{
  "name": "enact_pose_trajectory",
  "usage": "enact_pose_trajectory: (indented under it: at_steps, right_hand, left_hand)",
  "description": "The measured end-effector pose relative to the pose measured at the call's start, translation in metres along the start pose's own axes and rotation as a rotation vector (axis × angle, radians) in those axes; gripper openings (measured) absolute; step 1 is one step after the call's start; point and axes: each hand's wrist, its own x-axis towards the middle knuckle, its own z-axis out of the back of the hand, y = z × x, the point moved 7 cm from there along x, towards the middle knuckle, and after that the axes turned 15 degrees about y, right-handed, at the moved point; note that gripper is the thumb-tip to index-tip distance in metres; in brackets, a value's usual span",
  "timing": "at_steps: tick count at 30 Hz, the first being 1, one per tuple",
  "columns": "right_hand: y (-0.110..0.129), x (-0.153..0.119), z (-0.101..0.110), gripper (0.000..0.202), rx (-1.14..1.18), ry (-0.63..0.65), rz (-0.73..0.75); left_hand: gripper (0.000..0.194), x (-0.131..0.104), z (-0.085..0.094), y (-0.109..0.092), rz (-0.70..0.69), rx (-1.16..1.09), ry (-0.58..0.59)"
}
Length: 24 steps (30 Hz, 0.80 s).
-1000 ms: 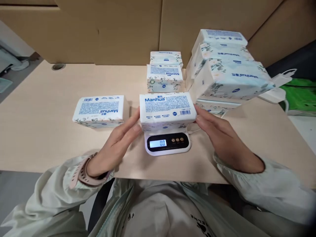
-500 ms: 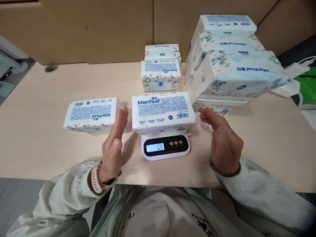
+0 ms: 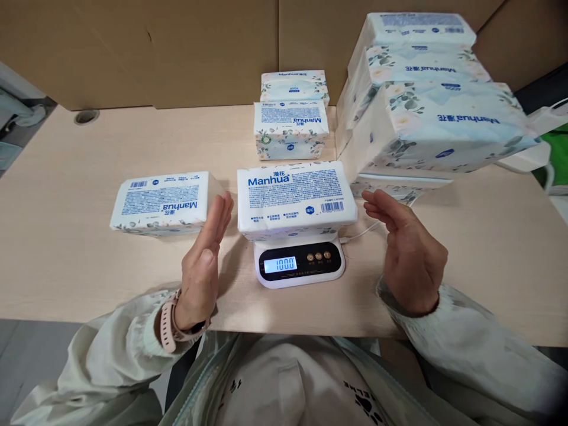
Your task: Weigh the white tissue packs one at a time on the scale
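Your left hand and right hand flank a Manhua pack, fingers straight, holding nothing; weighing seems underway on the scale, reading 100.0; lifting would need both hands closing inward.

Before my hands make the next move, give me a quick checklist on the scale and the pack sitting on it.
1. Scale pack resting on the scale: ok.
2. Display lit and readable: ok, shows 100.0; unit, cannot tell.
3. Left hand and right hand off the scale pack: ok, gaps show on both sides.
4. Left hand off the left-side pack: cannot tell, it overlaps that pack in view.
5. Cable reaching the scale: ok; far end, cannot tell.
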Motion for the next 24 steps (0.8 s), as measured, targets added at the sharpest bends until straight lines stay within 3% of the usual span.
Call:
enact_pose_trajectory:
  at_steps: [12, 24]
  right_hand:
    - [0.0034, 0.0009, 0.0031, 0.037, 0.053, -0.013, 0.125]
    - [-0.0003, 0.0015, 0.0041, 0.037, 0.052, -0.033, 0.135]
  left_hand:
    - [0.057, 0.0008, 0.0001, 0.003, -0.051, 0.015, 0.035]
    - [0.058, 0.0012, -0.0016, 0.0007, -0.053, 0.016, 0.049]
